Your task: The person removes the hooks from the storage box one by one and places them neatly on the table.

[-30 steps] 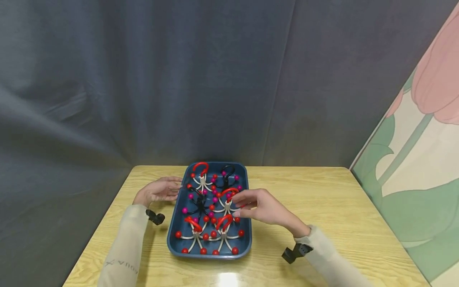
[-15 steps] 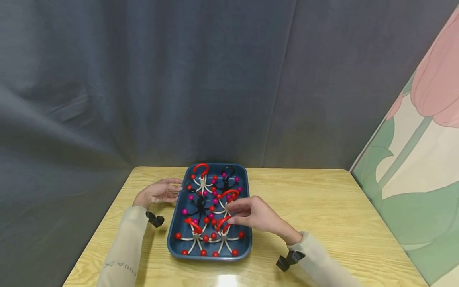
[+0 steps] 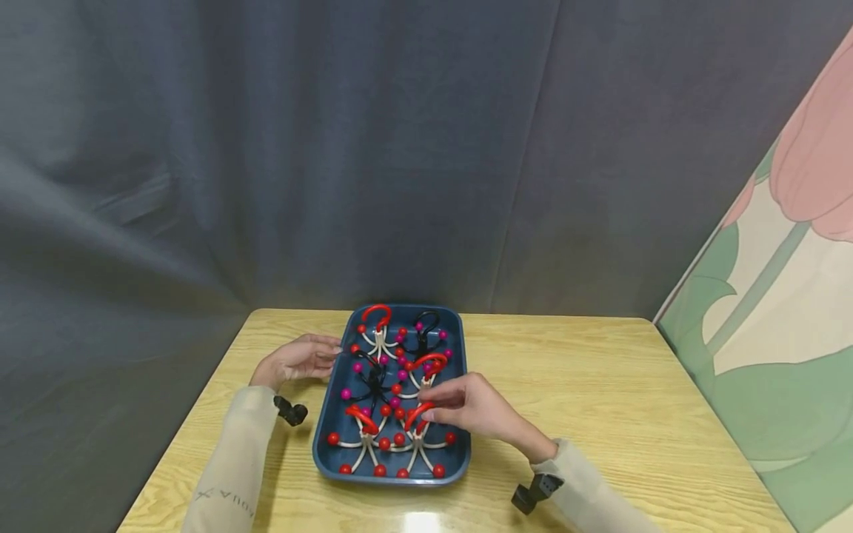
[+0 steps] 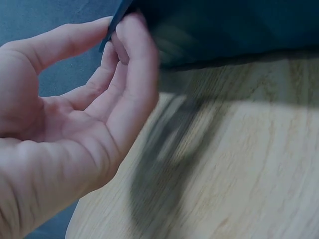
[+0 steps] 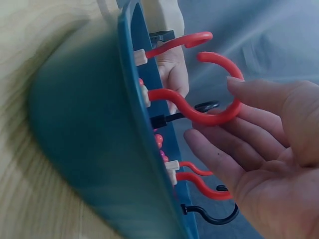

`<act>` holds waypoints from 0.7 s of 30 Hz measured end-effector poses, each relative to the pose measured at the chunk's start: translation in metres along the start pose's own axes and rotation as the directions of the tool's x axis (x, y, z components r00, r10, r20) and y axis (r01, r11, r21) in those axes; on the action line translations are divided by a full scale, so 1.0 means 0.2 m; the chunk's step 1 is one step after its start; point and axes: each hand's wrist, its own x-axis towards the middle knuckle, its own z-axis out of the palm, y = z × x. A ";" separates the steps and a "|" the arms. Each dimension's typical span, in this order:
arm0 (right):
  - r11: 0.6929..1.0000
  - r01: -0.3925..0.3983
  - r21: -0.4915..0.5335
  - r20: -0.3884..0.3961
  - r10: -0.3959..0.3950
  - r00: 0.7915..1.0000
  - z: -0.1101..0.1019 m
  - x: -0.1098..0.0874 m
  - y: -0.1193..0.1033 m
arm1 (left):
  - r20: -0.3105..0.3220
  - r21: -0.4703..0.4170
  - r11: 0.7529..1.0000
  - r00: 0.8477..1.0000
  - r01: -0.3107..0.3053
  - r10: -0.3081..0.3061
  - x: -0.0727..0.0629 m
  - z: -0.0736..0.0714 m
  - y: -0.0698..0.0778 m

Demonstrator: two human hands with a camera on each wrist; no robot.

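Note:
A deep blue tray [image 3: 324,444] holds several small multi-armed hangers, each with a curved hook on top and ball-tipped arms. Some have red hooks, white arms and red balls; others, like the black hanger [image 3: 373,381], have magenta balls. My left hand [image 4: 94,99] pinches the tray's left rim between thumb and fingers. Over the tray's near right, my right hand [image 3: 476,407] has thumb and fingers around the red hook of the near-right hanger [image 3: 417,438]. In the right wrist view the thumb touches that red hook [image 5: 194,113], whose base stays down in the tray.
A near-left hanger [image 3: 366,437] stands beside the gripped one, with balls close together. Another red-hooked hanger [image 3: 426,374] stands just behind the right fingers. The wooden table [image 3: 600,392] ends at a dark curtain [image 3: 426,163]; a floral panel [image 3: 780,311] borders the right.
My right hand has moved nearer and slightly left, from the middle-right hanger to the near-right hanger's hook, its fingers drawing around it. The left hand stays on the tray rim.

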 end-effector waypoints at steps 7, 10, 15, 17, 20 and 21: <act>1.000 -0.015 0.023 -0.001 0.015 1.000 0.01 0.00 0.03 | 0.014 -0.031 0.999 1.000 0.009 -0.008 0.00 0.00 0.00; 0.999 -0.006 0.035 -0.007 0.006 1.000 0.02 0.00 0.04 | 0.005 -0.041 0.999 1.000 0.016 -0.016 0.00 0.01 0.00; 0.999 -0.011 0.054 -0.016 0.012 1.000 0.02 0.00 0.05 | 0.009 -0.031 0.999 1.000 0.009 -0.009 0.01 0.01 0.00; 0.998 -0.012 0.064 -0.022 0.013 1.000 0.02 0.00 0.05 | 0.017 -0.029 1.000 1.000 0.002 -0.002 0.01 0.01 -0.01; 0.997 0.000 0.074 -0.030 0.002 1.000 0.02 0.00 0.05 | 0.023 -0.035 0.999 1.000 -0.006 0.007 0.00 0.01 -0.01; 0.997 0.007 0.073 -0.031 -0.004 0.999 0.02 0.00 0.05 | 0.024 -0.035 0.999 1.000 -0.008 0.009 0.00 0.01 -0.01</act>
